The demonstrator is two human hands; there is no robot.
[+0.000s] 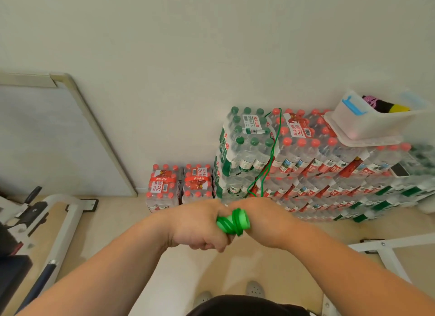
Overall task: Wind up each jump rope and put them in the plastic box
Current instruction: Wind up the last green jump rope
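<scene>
At lower centre, my left hand (202, 226) grips the green jump rope handles (231, 221), which lie left-to-right across the frame. My right hand (268, 221) touches them, and I cannot tell its grip. The cord (274, 146) rises up-frame.

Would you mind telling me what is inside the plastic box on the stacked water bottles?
Inside the plastic box, a black bundle with purple markings and a yellow piece show above the rim. Whatever lies lower is hidden by the frosted wall.
</scene>
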